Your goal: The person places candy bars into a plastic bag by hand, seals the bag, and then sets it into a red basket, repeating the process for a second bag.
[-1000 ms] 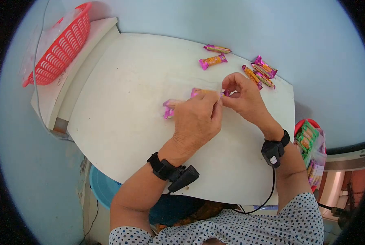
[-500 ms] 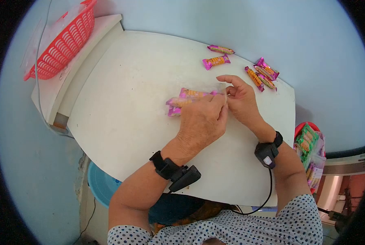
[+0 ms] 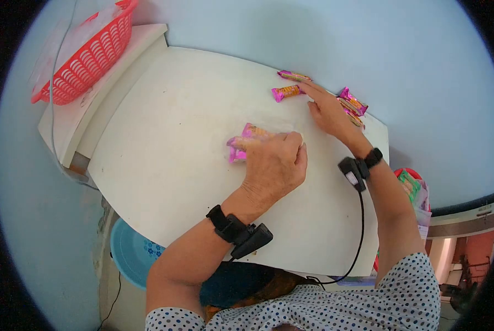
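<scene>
My left hand is closed on a clear plastic bag with pink-and-orange snack packets in it, low over the white table. Most of the bag's mouth is hidden behind the fingers. My right hand is open and reaches toward the wall, fingers stretched out. Its fingertips come right at the end of a loose snack packet. Just behind that one lies another packet. More packets lie beside the right hand, partly covered by it.
A red plastic basket with clear bags in it stands on a raised ledge at the left. Below the table's left edge is a blue basin. A red container with packaged snacks sits off the right edge. A cable trails from the right wrist device.
My right hand has left the bag and moved up and away to the loose packets by the wall. My left hand stays on the bag.
</scene>
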The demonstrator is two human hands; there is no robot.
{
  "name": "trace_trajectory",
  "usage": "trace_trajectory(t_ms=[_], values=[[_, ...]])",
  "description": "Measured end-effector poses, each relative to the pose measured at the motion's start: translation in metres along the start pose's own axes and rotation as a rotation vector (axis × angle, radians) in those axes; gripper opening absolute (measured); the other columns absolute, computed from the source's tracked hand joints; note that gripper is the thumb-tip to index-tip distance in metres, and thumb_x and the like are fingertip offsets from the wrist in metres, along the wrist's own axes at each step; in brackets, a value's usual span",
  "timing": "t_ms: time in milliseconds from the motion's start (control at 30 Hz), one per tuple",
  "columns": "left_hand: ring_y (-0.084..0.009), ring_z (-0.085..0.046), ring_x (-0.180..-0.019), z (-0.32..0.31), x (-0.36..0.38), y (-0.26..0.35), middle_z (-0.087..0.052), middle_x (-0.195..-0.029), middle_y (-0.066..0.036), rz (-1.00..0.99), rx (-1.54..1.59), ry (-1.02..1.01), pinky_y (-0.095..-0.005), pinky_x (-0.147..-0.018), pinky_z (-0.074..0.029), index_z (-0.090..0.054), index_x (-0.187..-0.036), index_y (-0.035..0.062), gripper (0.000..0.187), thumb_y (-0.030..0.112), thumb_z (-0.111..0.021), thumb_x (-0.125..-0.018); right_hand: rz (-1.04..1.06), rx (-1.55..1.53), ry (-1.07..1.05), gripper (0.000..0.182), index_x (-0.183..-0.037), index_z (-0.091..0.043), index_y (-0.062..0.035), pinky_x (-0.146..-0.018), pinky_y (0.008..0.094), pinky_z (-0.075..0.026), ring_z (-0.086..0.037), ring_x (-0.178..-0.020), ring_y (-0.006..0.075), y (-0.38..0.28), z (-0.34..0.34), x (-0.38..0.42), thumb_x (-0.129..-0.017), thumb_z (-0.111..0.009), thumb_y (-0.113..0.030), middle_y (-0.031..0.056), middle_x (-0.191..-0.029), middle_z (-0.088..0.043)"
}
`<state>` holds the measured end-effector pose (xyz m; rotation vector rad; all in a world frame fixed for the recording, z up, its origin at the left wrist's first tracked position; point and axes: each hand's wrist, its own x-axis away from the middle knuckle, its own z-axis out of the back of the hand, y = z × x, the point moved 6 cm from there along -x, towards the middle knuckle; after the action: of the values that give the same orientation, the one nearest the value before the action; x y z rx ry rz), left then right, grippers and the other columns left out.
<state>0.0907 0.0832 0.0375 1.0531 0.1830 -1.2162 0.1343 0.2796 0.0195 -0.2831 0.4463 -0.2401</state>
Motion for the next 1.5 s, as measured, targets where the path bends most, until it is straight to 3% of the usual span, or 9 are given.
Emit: trace_trajectory(t_ms=[267, 467, 733, 833, 933, 1133, 1233, 1433, 1500], values=[[-0.03, -0.061, -0.056, 0.0, -0.002, -0.004, -0.062, -0.065, -0.01, 0.029, -0.036, -0.016, -0.0426, -0.05, -0.044, -0.059, -0.071, 0.0071, 0.014, 0.011, -0.068, -0.08, -0.23, 0.042, -0.059, 0.031, -0.113, -0.064, -0.0025, -0.096, 0.0452, -0.047, -0.057, -0.113, 0.0382, 0.012, -0.005, -0.011, -0.083, -0.064, -0.008, 0.0214, -0.122, -0.06], [-0.0277, -0.059, -0.053, -0.001, -0.004, -0.004, -0.06, -0.061, -0.009, 0.067, -0.035, -0.025, -0.0415, -0.05, -0.044, -0.059, -0.071, 0.0078, 0.015, 0.012, -0.068, -0.082, -0.238, 0.015, -0.042, 0.019, -0.095, -0.063, 0.0002, -0.079, 0.0422, -0.053, -0.066, -0.086, 0.0359, 0.015, 0.006, 0.009, -0.078, -0.067, -0.009, 0.0184, -0.096, -0.068], [-0.0273, -0.056, -0.05, 0.003, -0.005, -0.01, -0.056, -0.058, -0.009, 0.126, 0.043, -0.009, -0.0379, -0.046, -0.041, -0.057, -0.072, 0.0055, 0.014, 0.007, -0.067, -0.081, -0.429, -0.518, -0.119, 0.02, -0.094, -0.067, -0.0003, -0.062, 0.0233, -0.046, -0.055, -0.069, 0.0049, 0.007, 0.064, 0.034, -0.078, -0.075, -0.009, -0.0011, -0.075, -0.062], [-0.0245, -0.054, -0.046, 0.002, -0.005, -0.013, -0.058, -0.057, -0.01, 0.182, 0.01, -0.018, -0.0394, -0.087, -0.053, -0.06, -0.073, 0.0054, 0.017, 0.012, -0.069, -0.086, -0.346, -0.772, -0.326, 0.018, -0.091, -0.068, 0.0002, -0.06, 0.0229, -0.046, -0.055, -0.067, 0.0045, -0.007, 0.073, 0.04, -0.078, -0.076, -0.01, -0.0021, -0.071, -0.061], [-0.0236, -0.056, -0.05, 0.003, -0.006, -0.01, -0.057, -0.059, -0.008, 0.121, 0.028, -0.003, -0.0346, -0.046, -0.041, -0.057, -0.071, 0.0052, 0.015, 0.005, -0.068, -0.081, -0.232, -0.565, -0.476, 0.019, -0.091, -0.068, -0.0001, -0.058, 0.0233, -0.046, -0.056, -0.065, 0.0049, -0.028, 0.066, 0.037, -0.078, -0.076, -0.011, -0.0018, -0.07, -0.061], [-0.0243, -0.056, -0.05, 0.001, -0.006, -0.006, -0.056, -0.059, -0.009, 0.088, 0.05, -0.017, -0.0354, -0.046, -0.041, -0.057, -0.073, 0.0046, 0.015, 0.006, -0.07, -0.081, -0.322, -0.649, -0.315, 0.022, -0.093, -0.068, -0.0004, -0.056, 0.0245, -0.045, -0.056, -0.062, 0.0063, -0.037, 0.034, 0.03, -0.078, -0.077, -0.014, -0.0003, -0.072, -0.062], [-0.0219, -0.056, -0.049, -0.002, -0.004, -0.004, -0.058, -0.059, -0.01, 0.101, 0.037, -0.072, -0.0353, -0.057, -0.049, -0.062, -0.075, 0.0043, 0.013, 0.009, -0.069, -0.085, -0.448, -0.905, -0.254, 0.028, -0.095, -0.067, 0.0002, -0.057, 0.0254, -0.046, -0.056, -0.064, 0.0071, -0.043, 0.017, 0.031, -0.076, -0.079, -0.016, 0.0012, -0.078, -0.063], [-0.0241, -0.057, -0.052, -0.005, -0.002, 0.0, -0.059, -0.063, -0.01, -0.004, 0.048, -0.045, -0.0351, -0.049, -0.043, -0.063, -0.076, 0.0058, 0.01, 0.009, -0.069, -0.083, -0.345, -0.644, -0.037, 0.026, -0.101, -0.062, 0.0006, -0.054, 0.0209, -0.042, -0.052, -0.064, 0.0021, -0.04, -0.005, 0.031, -0.08, -0.075, -0.006, -0.0018, -0.077, -0.058], [-0.0247, -0.057, -0.053, -0.008, -0.001, 0.002, -0.059, -0.063, -0.011, -0.001, 0.06, -0.079, -0.0356, -0.05, -0.043, -0.062, -0.076, 0.006, 0.01, 0.009, -0.069, -0.083, -0.431, -0.572, -0.086, 0.029, -0.099, -0.065, 0.0011, -0.061, 0.0265, -0.048, -0.058, -0.068, 0.0104, -0.039, -0.008, 0.032, -0.078, -0.077, -0.015, 0.0031, -0.077, -0.061]])
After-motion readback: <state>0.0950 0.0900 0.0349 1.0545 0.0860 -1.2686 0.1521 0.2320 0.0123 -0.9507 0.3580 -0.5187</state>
